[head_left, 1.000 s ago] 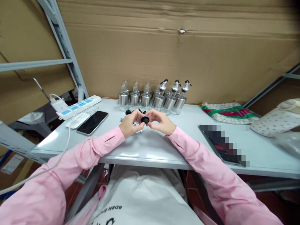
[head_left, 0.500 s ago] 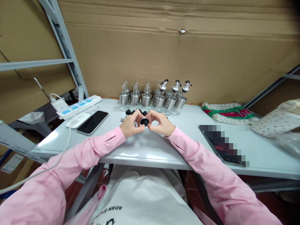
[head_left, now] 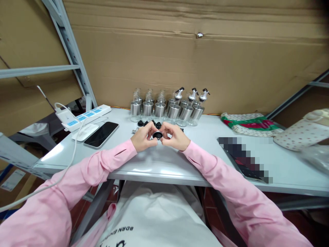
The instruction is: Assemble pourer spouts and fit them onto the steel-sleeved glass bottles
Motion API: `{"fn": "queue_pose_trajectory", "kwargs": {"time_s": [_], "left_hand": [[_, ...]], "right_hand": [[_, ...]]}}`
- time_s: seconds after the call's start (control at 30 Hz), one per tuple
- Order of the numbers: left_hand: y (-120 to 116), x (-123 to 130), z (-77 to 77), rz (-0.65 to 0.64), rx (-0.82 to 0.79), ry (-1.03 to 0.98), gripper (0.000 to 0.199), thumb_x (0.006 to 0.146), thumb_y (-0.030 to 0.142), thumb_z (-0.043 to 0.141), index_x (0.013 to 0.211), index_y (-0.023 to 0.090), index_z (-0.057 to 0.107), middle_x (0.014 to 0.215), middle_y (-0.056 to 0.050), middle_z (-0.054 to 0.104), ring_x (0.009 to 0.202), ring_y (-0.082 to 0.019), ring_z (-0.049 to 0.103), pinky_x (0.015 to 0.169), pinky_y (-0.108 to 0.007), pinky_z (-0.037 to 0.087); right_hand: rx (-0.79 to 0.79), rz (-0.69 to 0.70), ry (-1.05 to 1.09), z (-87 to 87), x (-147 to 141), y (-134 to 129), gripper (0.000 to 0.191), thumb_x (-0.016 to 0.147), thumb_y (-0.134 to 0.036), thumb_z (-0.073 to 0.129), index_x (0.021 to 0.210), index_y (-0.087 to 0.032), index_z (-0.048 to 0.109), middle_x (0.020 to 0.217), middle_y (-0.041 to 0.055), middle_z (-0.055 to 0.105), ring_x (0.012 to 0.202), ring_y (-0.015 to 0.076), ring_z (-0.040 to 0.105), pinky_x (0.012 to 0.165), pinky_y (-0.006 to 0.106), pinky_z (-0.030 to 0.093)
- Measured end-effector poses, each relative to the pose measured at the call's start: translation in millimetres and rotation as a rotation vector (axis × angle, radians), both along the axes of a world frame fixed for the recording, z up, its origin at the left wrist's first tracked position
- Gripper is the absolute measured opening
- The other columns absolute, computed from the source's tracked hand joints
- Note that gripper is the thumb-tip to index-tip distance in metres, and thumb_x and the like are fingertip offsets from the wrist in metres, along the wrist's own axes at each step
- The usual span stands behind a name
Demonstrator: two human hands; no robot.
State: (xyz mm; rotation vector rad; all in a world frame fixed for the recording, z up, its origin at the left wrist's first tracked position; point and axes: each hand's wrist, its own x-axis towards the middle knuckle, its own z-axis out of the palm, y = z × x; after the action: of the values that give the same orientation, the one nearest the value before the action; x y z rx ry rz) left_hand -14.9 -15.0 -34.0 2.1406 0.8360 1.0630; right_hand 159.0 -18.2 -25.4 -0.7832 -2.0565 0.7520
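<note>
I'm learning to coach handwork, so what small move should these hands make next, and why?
Probably tilt the black round part slightly to check its seating: the left hand and right hand pinch it from opposite sides above the table, while their fingers partly hide its edges.

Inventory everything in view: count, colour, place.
Bottles: six front, more behind, clear/silver, table back
Pourers: three, white/black, on bottles
Round part: one, black, between hands
Loose fittings: several, black, beyond hands
Phone: one, black, left
Power strip: one, white, left
Flat case: one, white, left
Cable: one, white, left
Patterned fabric: one, multicoloured, right
Spotted item: one, cream, far right
Pixelated item: one, dark, right
Cardboard: multiple, brown, behind
Table: one, pale grey, centre
Left hand and right hand: two, pink-sleeved, centre
</note>
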Motion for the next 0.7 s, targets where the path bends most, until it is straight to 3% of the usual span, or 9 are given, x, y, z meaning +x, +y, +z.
{"fn": "queue_pose_trajectory", "kwargs": {"time_s": [0.2, 0.33, 0.47, 0.7], "left_hand": [[-1.2, -0.2, 2.3, -0.025, 0.016, -0.022, 0.021, 0.062, 0.022, 0.054, 0.078, 0.017, 0.043, 0.061, 0.006, 0.044, 0.049, -0.006, 0.036, 0.047, -0.019, 0.031], [-2.1, 0.7, 3.3, -0.067, 0.058, -0.086, 0.023, 0.066, 0.02, 0.055, 0.085, 0.017, 0.043, 0.068, 0.004, 0.048, 0.057, -0.007, 0.044, 0.055, -0.02, 0.039], [-0.3, 1.5, 2.4, -0.089, 0.155, -0.187, 0.033, 0.069, 0.022, 0.06, 0.097, 0.017, 0.043, 0.081, 0.0, 0.049, 0.073, -0.011, 0.051, 0.069, -0.026, 0.046], [4.3, -0.3, -0.6, -0.056, 0.361, -0.174, 0.028, 0.071, 0.016, 0.06, 0.097, 0.018, 0.052, 0.091, -0.003, 0.047, 0.086, -0.014, 0.052, 0.074, -0.028, 0.049]], "right_hand": [[0.023, -0.007, 0.034, -0.2, 0.4, -1.5, 0.017, 0.059, -0.013, 0.057, 0.068, -0.018, 0.043, 0.05, -0.01, 0.034, 0.047, 0.0041, 0.029, 0.045, 0.016, 0.028], [0.068, 0.027, 0.093, -1.5, 2.0, 2.0, 0.02, 0.059, -0.01, 0.058, 0.071, -0.018, 0.043, 0.057, -0.0083, 0.042, 0.05, 0.0042, 0.038, 0.053, 0.019, 0.038], [0.083, 0.053, 0.204, -2.3, 2.0, 5.0, 0.022, 0.062, -0.011, 0.06, 0.077, -0.018, 0.046, 0.073, -0.003, 0.053, 0.061, 0.0069, 0.049, 0.063, 0.022, 0.044], [0.085, 0.037, 0.191, 1.6, 6.6, 7.4, 0.019, 0.067, -0.019, 0.066, 0.084, -0.017, 0.058, 0.082, 0.0022, 0.061, 0.069, 0.0102, 0.056, 0.063, 0.025, 0.047]]}}
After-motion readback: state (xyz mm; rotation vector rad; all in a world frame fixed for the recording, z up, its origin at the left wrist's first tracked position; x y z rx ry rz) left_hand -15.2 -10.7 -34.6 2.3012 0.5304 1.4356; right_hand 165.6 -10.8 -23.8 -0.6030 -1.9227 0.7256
